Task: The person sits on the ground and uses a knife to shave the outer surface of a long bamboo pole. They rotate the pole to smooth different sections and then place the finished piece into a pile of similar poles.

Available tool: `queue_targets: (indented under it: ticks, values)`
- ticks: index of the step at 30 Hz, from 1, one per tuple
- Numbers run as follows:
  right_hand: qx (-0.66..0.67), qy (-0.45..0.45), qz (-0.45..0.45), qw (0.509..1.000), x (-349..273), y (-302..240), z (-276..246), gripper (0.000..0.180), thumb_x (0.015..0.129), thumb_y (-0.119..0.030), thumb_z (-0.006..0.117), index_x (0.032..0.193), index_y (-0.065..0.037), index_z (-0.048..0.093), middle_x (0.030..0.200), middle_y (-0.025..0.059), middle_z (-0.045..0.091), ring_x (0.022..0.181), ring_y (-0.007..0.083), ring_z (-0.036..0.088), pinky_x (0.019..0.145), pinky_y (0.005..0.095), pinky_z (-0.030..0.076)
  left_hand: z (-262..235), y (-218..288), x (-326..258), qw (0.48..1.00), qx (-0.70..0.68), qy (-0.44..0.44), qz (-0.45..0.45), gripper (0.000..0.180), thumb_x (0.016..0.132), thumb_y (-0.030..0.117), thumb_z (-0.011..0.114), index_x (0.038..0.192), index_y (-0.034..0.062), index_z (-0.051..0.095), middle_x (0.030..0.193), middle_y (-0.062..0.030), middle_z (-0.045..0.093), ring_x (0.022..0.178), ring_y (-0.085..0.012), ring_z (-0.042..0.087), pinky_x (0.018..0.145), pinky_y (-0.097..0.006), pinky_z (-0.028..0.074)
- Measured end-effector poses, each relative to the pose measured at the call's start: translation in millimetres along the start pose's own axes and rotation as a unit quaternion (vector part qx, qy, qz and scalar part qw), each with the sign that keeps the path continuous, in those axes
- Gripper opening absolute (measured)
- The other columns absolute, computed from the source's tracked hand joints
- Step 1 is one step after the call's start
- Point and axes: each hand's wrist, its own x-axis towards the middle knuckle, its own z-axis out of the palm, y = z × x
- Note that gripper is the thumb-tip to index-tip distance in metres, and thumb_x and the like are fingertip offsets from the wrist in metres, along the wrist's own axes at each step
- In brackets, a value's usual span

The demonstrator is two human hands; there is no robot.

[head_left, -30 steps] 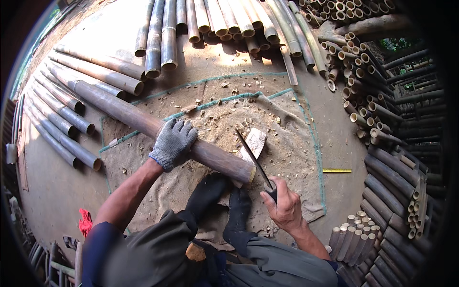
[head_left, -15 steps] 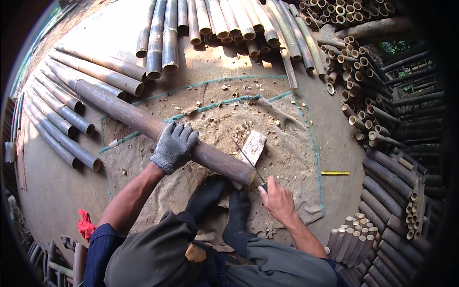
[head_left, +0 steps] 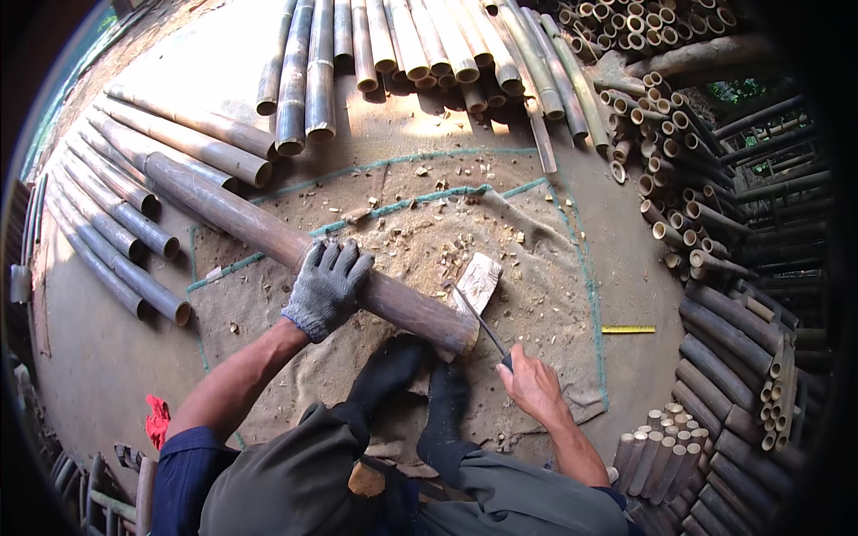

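Note:
My left hand [head_left: 329,284], in a grey glove, is wrapped over a thick brown bamboo pole [head_left: 413,311]. The pole slants from the far left down to its cut end near my feet. My right hand [head_left: 533,382], bare, is closed on the dark handle of a hand tool with a long narrow blade [head_left: 483,323]; whether it is a knife or a saw I cannot tell. The blade points up and left, beside the pole's near end. Just beyond its tip lies a pale wooden block [head_left: 476,282] on the cloth.
Wood chips litter the brown sacking cloth [head_left: 295,357] with teal edging. Bamboo poles lie at the left [head_left: 161,295] and at the back [head_left: 320,80]. Cut tubes are stacked at the right [head_left: 679,214], with a short bundle [head_left: 661,456] below. A yellow ruler [head_left: 628,330] lies right of the cloth.
My right hand has moved slightly right and down, drawing the tool with it; the blade sits farther right of the pole's end. My left hand stays on the pole with its fingers slightly more spread.

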Motion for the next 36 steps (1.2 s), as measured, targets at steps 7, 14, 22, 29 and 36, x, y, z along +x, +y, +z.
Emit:
queue_targets:
  ticks: [7, 14, 22, 29, 36]
  values:
    - [0.156, 0.254, -0.218, 0.929, -32.8, -68.2, -48.3, 0.042, 0.104, -0.024, 0.077, 0.128, 0.005, 0.058, 0.093, 0.0253, 0.073, 0.082, 0.0465, 0.076, 0.068, 0.0515, 0.06, -41.1, -21.6, 82.6, 0.894, -0.019, -0.447, 0.014, 0.078, 0.055, 0.048, 0.101, 0.12, 0.0128, 0.075, 0.12, -0.0147, 0.076, 0.117, -0.0322, 0.073, 0.109, -0.048, 0.052]
    - [0.034, 0.077, -0.063, 0.994, 3.0, -33.7, -21.6, 0.037, 0.104, -0.022, 0.076, 0.126, 0.003, 0.058, 0.089, 0.0254, 0.072, 0.08, 0.0479, 0.076, 0.068, 0.0535, 0.059, -31.5, -26.7, 76.0, 0.918, -0.033, -0.395, 0.007, 0.055, 0.059, 0.04, 0.098, 0.106, 0.0161, 0.082, 0.099, -0.0102, 0.082, 0.101, -0.0315, 0.081, 0.108, -0.047, 0.054]
    - [0.115, 0.153, -0.086, 0.978, -9.9, -32.3, -4.6, 0.031, 0.107, -0.026, 0.073, 0.113, -0.003, 0.054, 0.084, 0.0278, 0.072, 0.081, 0.0513, 0.075, 0.068, 0.057, 0.058, -19.3, -21.6, 55.4, 0.941, -0.026, -0.337, 0.011, 0.061, 0.056, 0.044, 0.097, 0.108, 0.0165, 0.078, 0.105, -0.0107, 0.077, 0.111, -0.0311, 0.075, 0.113, -0.047, 0.05]
    - [0.151, 0.176, -0.159, 0.96, -25.0, -81.9, -63.6, 0.035, 0.105, -0.021, 0.074, 0.125, 0.001, 0.056, 0.084, 0.0258, 0.073, 0.079, 0.0528, 0.074, 0.069, 0.0577, 0.059, -19.9, -21.1, 43.1, 0.959, -0.029, -0.282, -0.002, 0.053, 0.064, 0.038, 0.094, 0.107, 0.0137, 0.075, 0.104, -0.0101, 0.075, 0.112, -0.03, 0.073, 0.111, -0.048, 0.05]
    - [-0.003, 0.011, 0.006, 1.0, -5.0, -32.0, -17.2, 0.035, 0.106, -0.026, 0.073, 0.113, 0.0, 0.051, 0.092, 0.0292, 0.073, 0.085, 0.052, 0.076, 0.069, 0.0598, 0.058, -18.0, -19.4, 48.5, 0.976, -0.03, -0.217, 0.013, 0.048, 0.068, 0.036, 0.09, 0.105, 0.0121, 0.072, 0.104, -0.0096, 0.073, 0.112, -0.0309, 0.07, 0.108, -0.048, 0.051]
